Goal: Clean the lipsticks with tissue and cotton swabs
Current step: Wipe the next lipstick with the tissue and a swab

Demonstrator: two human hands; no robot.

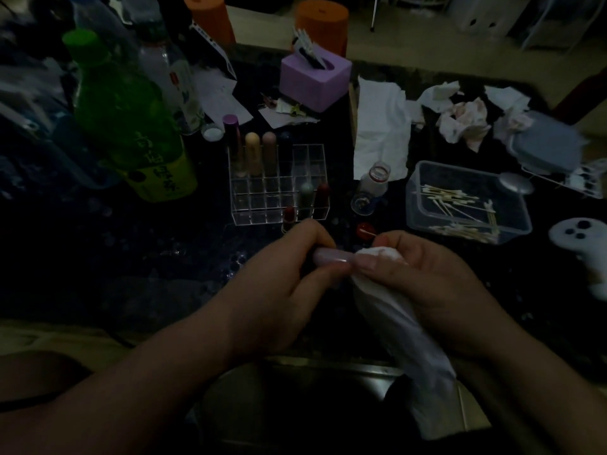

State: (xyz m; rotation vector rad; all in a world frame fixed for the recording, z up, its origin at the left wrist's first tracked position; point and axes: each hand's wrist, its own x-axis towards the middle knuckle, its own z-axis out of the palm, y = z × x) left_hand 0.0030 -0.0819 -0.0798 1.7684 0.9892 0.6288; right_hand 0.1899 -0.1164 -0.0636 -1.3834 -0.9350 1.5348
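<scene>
Head cam, pretty dark shot. The left hand is gripping a pale lilac lipstick tube sideways, fingers curled round it, just over the near part of the dark table. The right hand is pinching a white tissue that's bunching up against the tube's right end, and the rest of the sheet is trailing down under the wrist. A thin cotton swab stick is poking out by the right fingers; can't tell if they're holding it. Behind the hands, a clear acrylic grid organizer is holding several lipsticks upright. Right of it, a clear plastic box of cotton swabs is sitting, with crumpled used tissues lying further back.
</scene>
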